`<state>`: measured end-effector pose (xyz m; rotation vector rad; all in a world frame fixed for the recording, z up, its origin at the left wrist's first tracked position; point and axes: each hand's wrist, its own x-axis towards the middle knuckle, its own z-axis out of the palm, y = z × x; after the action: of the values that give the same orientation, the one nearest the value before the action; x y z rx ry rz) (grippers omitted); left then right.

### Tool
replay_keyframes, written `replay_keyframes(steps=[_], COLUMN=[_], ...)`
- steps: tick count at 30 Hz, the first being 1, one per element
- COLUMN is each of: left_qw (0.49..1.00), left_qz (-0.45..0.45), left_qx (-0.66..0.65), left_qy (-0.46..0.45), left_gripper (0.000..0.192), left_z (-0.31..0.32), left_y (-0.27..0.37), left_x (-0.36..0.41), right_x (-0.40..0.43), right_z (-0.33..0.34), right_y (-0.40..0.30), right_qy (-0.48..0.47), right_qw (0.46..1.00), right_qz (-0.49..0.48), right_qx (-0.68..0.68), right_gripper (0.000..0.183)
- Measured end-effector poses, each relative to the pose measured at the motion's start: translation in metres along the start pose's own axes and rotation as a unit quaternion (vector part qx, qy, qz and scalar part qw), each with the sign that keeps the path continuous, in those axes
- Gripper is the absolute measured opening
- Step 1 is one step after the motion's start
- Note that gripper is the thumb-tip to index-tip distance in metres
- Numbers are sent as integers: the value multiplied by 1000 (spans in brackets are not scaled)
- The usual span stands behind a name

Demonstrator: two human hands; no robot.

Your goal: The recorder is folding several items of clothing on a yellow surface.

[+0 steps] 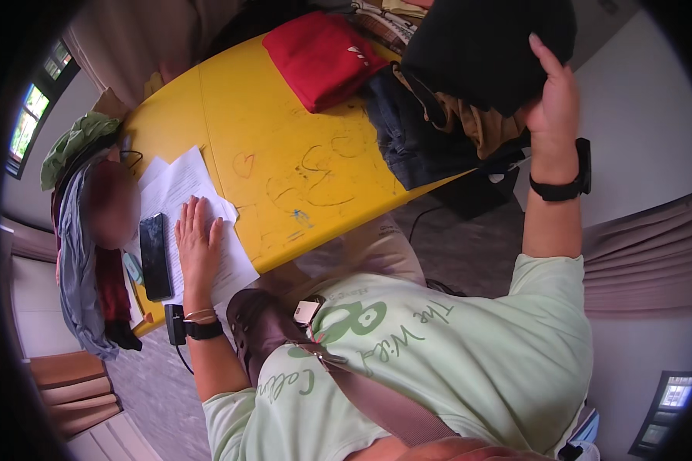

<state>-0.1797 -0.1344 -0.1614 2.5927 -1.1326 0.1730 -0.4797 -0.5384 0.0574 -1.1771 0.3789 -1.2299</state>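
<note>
My left hand [199, 245] rests palm down on printed sheets of paper [230, 268] at the left of a yellow table. Its fingers lie flat and hold nothing. A dark smartphone [155, 256] lies on the papers just left of that hand. At the upper right, my right hand [556, 104] grips the edge of a black folded garment [484, 55], thumb on the near face. The garment is above a pile with dark blue jeans [395, 129] and a brown garment [478, 124]. How far it touches the pile is hidden.
The yellow table [254, 144] bears scribbles. A red folded garment [323, 60] lies at its far side, with more folded cloth [383, 26] behind. Draped clothes [81, 248] hang over the left end, beside a light-blue object [132, 268]. A cable [424, 222] runs below the table edge.
</note>
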Motion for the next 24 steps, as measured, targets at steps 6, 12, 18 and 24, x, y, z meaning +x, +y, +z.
replay_keyframes(steps=[6,12,18,24], left_qw=[1000,1000,1000,1000], left_qz=[-2,1,5,6], left_qx=[13,16,8,8], left_qy=[0,6,8,2], left_gripper=[53,52,51,51], left_z=[0,1,-1,-6], left_y=[-3,-4,4,5], left_x=[-4,-6,-5,0], right_x=[12,-3,-5,40], right_z=[-63,-53,-74,-10], right_y=[87,75,59,-20], right_qy=[65,34,110,26], right_qw=[995,994,948,784], right_qz=[74,105,-239,-483], right_qx=[-4,12,-180,-389], right_gripper=[42,39,39,39])
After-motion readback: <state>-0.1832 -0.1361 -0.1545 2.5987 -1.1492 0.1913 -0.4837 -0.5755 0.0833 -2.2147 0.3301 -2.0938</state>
